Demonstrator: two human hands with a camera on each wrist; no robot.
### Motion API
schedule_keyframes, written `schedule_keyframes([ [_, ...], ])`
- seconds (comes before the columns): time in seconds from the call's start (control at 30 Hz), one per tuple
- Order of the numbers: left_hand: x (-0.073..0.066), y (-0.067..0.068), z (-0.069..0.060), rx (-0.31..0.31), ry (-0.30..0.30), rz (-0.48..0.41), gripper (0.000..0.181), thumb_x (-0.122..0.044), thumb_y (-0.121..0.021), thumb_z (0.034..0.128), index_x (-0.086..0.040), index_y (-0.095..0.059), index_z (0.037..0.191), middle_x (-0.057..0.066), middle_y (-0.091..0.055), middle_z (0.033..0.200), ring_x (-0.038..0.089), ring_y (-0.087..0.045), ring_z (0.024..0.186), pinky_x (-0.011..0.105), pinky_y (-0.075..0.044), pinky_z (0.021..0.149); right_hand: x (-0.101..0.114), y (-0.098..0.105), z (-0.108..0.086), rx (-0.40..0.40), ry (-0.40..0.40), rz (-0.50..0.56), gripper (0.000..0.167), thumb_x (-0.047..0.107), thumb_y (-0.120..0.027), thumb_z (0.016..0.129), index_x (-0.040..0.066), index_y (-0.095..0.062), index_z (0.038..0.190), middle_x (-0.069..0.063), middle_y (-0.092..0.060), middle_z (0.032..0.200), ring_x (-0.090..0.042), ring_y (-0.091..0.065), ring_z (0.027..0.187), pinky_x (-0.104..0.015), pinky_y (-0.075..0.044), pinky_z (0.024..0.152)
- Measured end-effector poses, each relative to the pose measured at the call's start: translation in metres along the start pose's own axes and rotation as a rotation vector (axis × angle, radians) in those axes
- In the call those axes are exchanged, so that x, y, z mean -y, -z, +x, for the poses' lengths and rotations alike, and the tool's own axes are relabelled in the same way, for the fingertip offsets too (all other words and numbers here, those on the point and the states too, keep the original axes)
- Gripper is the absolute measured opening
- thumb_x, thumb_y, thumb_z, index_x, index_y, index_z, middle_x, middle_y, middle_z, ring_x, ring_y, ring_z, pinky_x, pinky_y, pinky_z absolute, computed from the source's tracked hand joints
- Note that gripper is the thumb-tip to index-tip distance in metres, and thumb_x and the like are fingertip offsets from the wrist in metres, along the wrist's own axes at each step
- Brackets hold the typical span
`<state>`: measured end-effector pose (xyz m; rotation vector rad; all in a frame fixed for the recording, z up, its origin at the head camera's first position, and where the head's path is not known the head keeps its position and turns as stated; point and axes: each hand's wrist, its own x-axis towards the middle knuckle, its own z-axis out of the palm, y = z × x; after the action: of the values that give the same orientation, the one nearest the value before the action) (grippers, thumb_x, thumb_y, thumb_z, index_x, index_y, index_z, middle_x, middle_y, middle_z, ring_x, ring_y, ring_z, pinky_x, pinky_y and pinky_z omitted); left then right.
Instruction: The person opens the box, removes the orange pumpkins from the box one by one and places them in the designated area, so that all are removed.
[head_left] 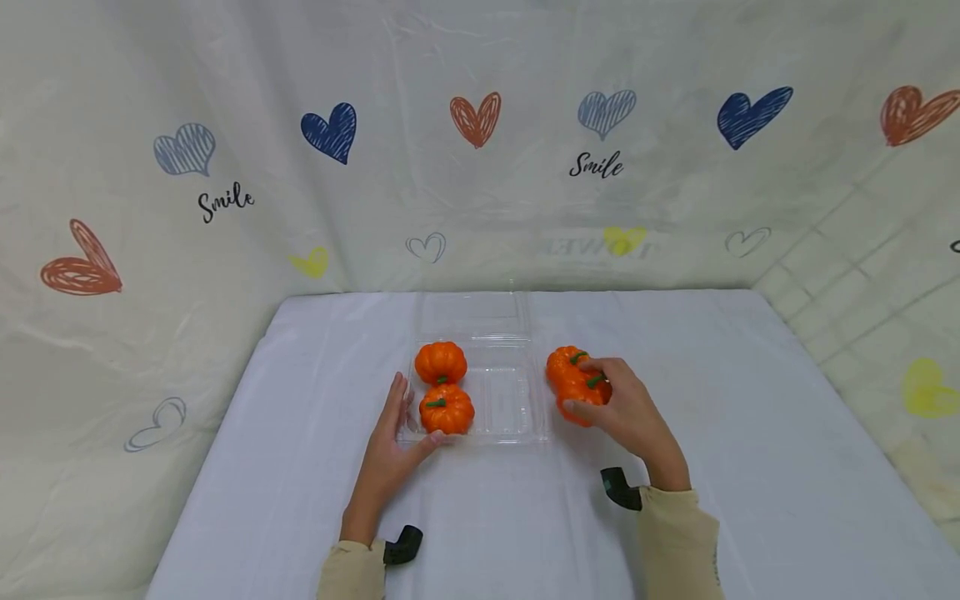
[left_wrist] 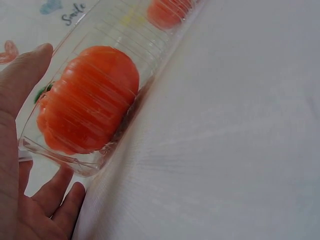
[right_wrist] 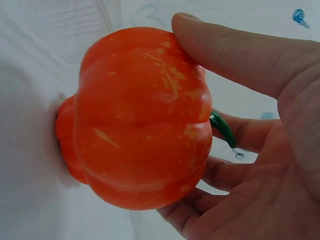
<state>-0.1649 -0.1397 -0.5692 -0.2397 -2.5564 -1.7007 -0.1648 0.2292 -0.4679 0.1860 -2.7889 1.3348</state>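
A clear plastic clamshell box (head_left: 510,404) lies on the table, its lid (head_left: 472,317) folded back. In its left half, one orange toy pumpkin (head_left: 441,361) sits behind another orange toy pumpkin (head_left: 450,415). My left hand (head_left: 386,458) rests at the box's front left corner, fingers extended along the side and thumb by the front rim. To the right of the box, my right hand (head_left: 630,408) grips a toy pumpkin (right_wrist: 145,120) with a green stem between thumb and fingers. Close behind that one is a further toy pumpkin (head_left: 562,362), partly hidden.
A white cloth (head_left: 480,517) covers the table. Behind it hangs a pale curtain (head_left: 405,192) printed with hearts and the word Smile. Dark wrist mounts (head_left: 621,489) show at both sleeves.
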Motion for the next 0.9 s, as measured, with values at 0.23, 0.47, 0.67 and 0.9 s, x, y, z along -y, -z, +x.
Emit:
schedule_keyframes([
  [0.23,0.001,0.0,-0.001,0.004,0.003,-0.004,0.108,-0.049,-0.085,0.0901,-0.025,-0.02,0.174,-0.011,-0.018,0.177,0.02,-0.037,0.156,0.045,-0.032,0.122,-0.006,0.001,-0.002,0.066,-0.013,-0.07,0.059,0.026,-0.084,0.093,-0.006,-0.058,0.136,-0.025,-0.052,0.14,-0.041,-0.05,0.127,-0.061,-0.048,0.107],
  [0.47,0.001,0.0,-0.001,0.004,0.003,-0.012,0.108,-0.049,-0.085,0.09,-0.026,-0.02,0.174,-0.014,-0.018,0.176,0.018,-0.037,0.156,0.043,-0.032,0.123,-0.009,-0.001,-0.002,0.12,-0.044,-0.101,0.065,0.027,-0.084,0.092,-0.008,-0.055,0.139,-0.027,-0.049,0.143,-0.044,-0.047,0.131,-0.065,-0.045,0.11],
  [0.67,0.0,0.0,0.0,0.004,-0.005,-0.017,0.108,-0.047,-0.086,0.0901,-0.026,-0.02,0.174,-0.007,-0.019,0.178,0.019,-0.037,0.156,0.042,-0.031,0.123,-0.014,-0.01,0.002,0.161,-0.07,-0.113,0.064,0.027,-0.083,0.092,-0.008,-0.054,0.138,-0.028,-0.047,0.143,-0.044,-0.044,0.131,-0.067,-0.044,0.111],
  [0.9,-0.001,0.0,0.001,0.002,-0.022,-0.03,0.109,-0.043,-0.086,0.091,-0.02,-0.019,0.174,0.0,-0.022,0.177,0.024,-0.037,0.156,0.044,-0.031,0.123,-0.013,-0.018,0.006,0.164,-0.114,-0.15,0.064,0.025,-0.083,0.091,-0.008,-0.053,0.136,-0.027,-0.045,0.14,-0.044,-0.042,0.131,-0.067,-0.046,0.109],
])
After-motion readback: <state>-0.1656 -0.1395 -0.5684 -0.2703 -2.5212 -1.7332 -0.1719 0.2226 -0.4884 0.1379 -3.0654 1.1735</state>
